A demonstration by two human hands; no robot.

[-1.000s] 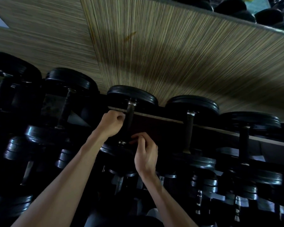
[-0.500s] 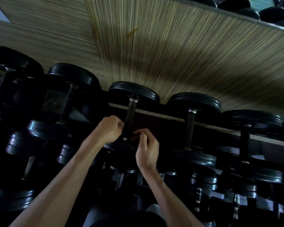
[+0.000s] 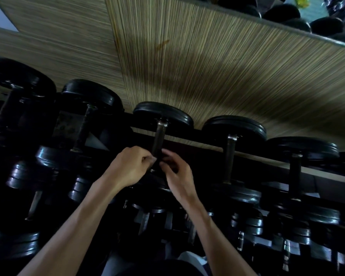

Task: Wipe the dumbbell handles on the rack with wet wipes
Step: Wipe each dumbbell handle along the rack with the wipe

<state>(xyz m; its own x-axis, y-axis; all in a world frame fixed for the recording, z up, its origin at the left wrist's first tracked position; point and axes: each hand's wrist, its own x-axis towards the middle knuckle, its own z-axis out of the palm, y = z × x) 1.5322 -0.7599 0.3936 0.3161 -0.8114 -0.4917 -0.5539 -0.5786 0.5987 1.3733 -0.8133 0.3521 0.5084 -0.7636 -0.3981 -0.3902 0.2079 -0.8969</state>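
Note:
The middle dumbbell (image 3: 163, 114) lies on the rack's top row, its dark handle (image 3: 158, 139) running toward me. My left hand (image 3: 130, 166) is curled in a fist against the handle's lower end and pinches a small pale scrap, apparently the wet wipe (image 3: 153, 159). From the right side, my right hand (image 3: 177, 174) curls its fingers and thumb round the same lower end. The two hands almost touch. Most of the wipe is hidden in the dim light.
More black dumbbells sit on the top row, left (image 3: 88, 96) and right (image 3: 234, 126), with lower rows of smaller dumbbells (image 3: 247, 224) beneath my arms. A striped wood-look wall (image 3: 227, 66) rises behind the rack. A mirror (image 3: 307, 12) edge shows at top right.
My left hand has slid down the handle from its middle to its lower end, meeting my right hand. The view has shifted slightly.

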